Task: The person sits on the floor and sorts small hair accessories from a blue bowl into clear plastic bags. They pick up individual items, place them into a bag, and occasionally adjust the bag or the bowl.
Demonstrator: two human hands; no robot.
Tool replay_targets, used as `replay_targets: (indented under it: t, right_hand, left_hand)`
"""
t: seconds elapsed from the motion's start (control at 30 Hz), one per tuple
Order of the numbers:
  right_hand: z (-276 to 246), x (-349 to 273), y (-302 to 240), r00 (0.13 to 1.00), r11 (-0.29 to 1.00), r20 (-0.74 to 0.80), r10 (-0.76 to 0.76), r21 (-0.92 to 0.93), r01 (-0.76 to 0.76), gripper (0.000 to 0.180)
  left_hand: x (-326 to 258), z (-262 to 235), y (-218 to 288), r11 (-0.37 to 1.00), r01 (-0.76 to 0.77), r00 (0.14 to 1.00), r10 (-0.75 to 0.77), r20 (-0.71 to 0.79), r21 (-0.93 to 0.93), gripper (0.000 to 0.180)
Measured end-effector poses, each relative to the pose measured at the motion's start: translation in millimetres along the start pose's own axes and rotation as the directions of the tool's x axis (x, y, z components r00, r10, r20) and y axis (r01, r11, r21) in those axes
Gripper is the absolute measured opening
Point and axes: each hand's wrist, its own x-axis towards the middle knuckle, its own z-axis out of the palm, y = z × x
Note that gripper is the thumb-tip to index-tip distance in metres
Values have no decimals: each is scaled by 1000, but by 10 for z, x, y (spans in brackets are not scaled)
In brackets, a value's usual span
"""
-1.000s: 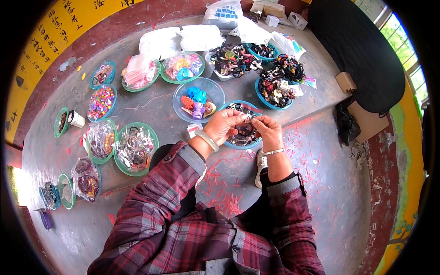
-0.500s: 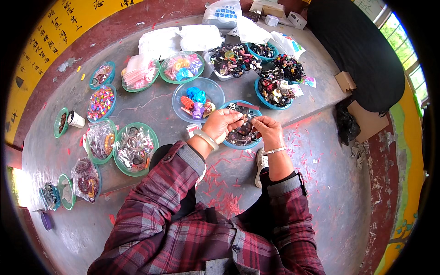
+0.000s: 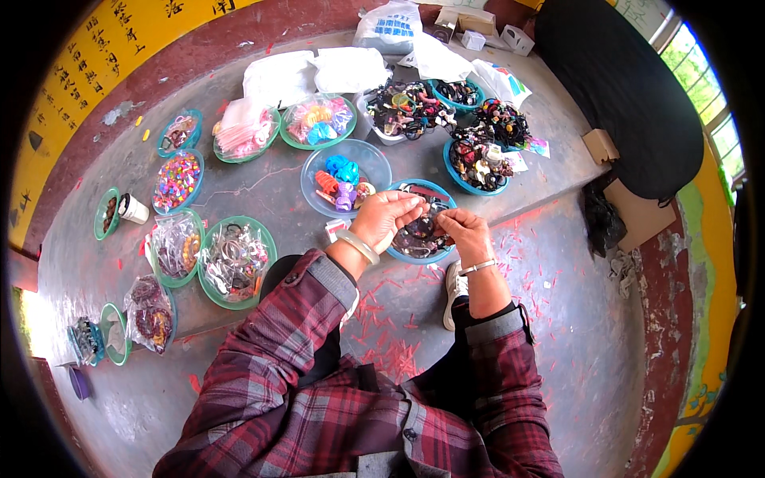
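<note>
My left hand [image 3: 384, 217] and my right hand [image 3: 468, 236] face each other over a blue basin [image 3: 396, 253], fingertips pinched and a small gap between them. Something small and dark seems to be between the fingers, but it blends with the basin's contents and I cannot make it out. In the basin lie dark hair ties [image 3: 421, 240] and other small pieces. Just beyond my left hand stands a clear bluish bowl [image 3: 309, 185] with blue, orange and purple hair scrunchies [image 3: 344, 169]. A pale bangle circles my left wrist, a silver one my right.
Several basins with dark hair ties [image 3: 482, 163] stand at the back right. Green basins [image 3: 269, 271] of bagged trinkets and a bowl of colourful beads [image 3: 177, 180] sit on the left. White bags [image 3: 351, 70] lie behind. Red scraps [image 3: 394, 358] litter the floor by my shoes, below the ledge's edge.
My right hand has dipped slightly and its fingers have turned downward. My left hand stays almost in place, still pinched. The basins have not moved.
</note>
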Motion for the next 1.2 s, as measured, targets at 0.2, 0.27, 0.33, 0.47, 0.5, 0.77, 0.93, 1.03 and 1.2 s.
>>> replay_targets:
  t: [0.2, 0.27, 0.33, 0.47, 0.5, 0.77, 0.93, 1.03, 1.2]
  right_hand:
    - [-7, 7, 10, 999, 996, 13, 35, -80, -33, 14]
    - [7, -5, -12, 1000, 993, -17, 25, -117, -27, 13]
    - [13, -34, -30, 997, 988, -76, -23, -152, 12, 12]
    - [104, -76, -88, 802, 720, -233, -549, -620, 312, 9]
    - [137, -109, -127, 793, 700, -203, -574, -623, 348, 9]
    - [268, -174, -139, 756, 572, -29, -654, -674, 469, 10]
    - [257, -157, -110, 727, 552, -22, -686, -667, 500, 10]
    - [261, -170, -118, 719, 506, -2, -695, -712, 487, 9]
    - [277, -200, -111, 704, 366, 61, -707, -821, 438, 7]
  left_hand:
    - [-22, 41, 6, 999, 17, 1000, -17, -10, -44, 20]
    - [-17, 29, -2, 1000, 18, 1000, -18, -16, -26, 20]
    - [7, 19, -23, 1000, 11, 1000, -11, -9, -11, 20]
    - [0, 11, -60, 994, -22, 999, 25, -22, 108, 20]
    - [5, 16, -74, 991, -26, 1000, 27, -6, 128, 20]
    - [21, 11, -152, 946, -69, 995, 43, 90, 316, 23]
    - [15, 21, -163, 922, -101, 991, 59, 123, 373, 23]
    - [13, 8, -173, 814, -171, 982, 98, 158, 555, 23]
    - [-3, 33, -203, 673, -214, 977, 148, 155, 708, 22]
